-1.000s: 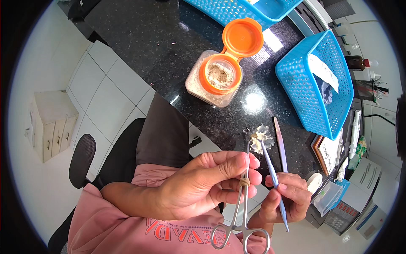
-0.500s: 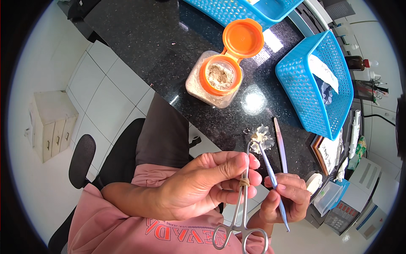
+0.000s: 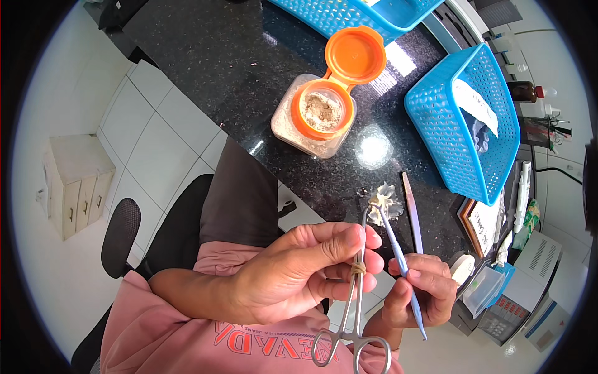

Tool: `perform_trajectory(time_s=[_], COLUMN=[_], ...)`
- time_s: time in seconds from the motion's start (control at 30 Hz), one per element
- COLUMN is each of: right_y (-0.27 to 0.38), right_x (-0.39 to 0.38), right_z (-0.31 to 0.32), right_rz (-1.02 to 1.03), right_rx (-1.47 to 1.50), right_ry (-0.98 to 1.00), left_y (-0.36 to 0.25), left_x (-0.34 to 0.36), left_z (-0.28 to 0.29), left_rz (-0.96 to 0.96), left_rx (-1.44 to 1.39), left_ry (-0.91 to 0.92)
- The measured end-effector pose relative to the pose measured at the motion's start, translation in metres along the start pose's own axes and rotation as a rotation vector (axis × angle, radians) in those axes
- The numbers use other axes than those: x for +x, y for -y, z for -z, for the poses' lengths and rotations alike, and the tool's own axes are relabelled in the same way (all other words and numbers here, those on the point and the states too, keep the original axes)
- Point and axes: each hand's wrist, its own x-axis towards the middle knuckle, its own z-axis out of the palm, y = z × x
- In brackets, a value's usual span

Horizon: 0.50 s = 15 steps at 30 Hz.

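My left hand (image 3: 293, 268) is closed around a hemostat (image 3: 352, 336), whose finger rings hang down toward my shirt. A tan rubber band (image 3: 358, 268) is wound around its shanks. Pinched between the fingers of my right hand (image 3: 425, 292) is a slim blue hand instrument (image 3: 400, 254), held like a pen. Its upper tip meets or nearly meets the hemostat's curved tip; whether they touch, or grip anything small, I cannot tell. Beyond the tips, a smeared cream-coloured paste (image 3: 387, 202) lies on the black countertop (image 3: 311, 193).
A purple-grey flat instrument (image 3: 411, 209) lies right of the paste. Farther off stands a clear jar (image 3: 289, 121) of beige powder, its orange lid (image 3: 355, 56) flipped back. A blue basket (image 3: 436, 118) is at right, another blue basket (image 3: 324, 19) at the far edge.
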Motion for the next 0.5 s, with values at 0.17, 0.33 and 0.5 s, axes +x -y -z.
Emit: perform_trajectory(time_s=[0.17,0.33,0.5], right_y=[0.0,0.0,0.001], right_x=[-0.002,-0.001,-0.001], right_z=[0.001,0.0,-0.001], right_rz=[-0.009,0.002,-0.011], right_rx=[-0.011,-0.033,-0.032], right_ry=[-0.009,-0.011,-0.026], left_y=[0.001,-0.001,-0.001], left_x=[0.0,-0.001,-0.001], left_z=[0.003,-0.01,-0.01], left_rz=[-0.009,-0.001,0.002], left_rx=[0.032,-0.044,-0.037], left_ry=[0.075,-0.066,-0.072])
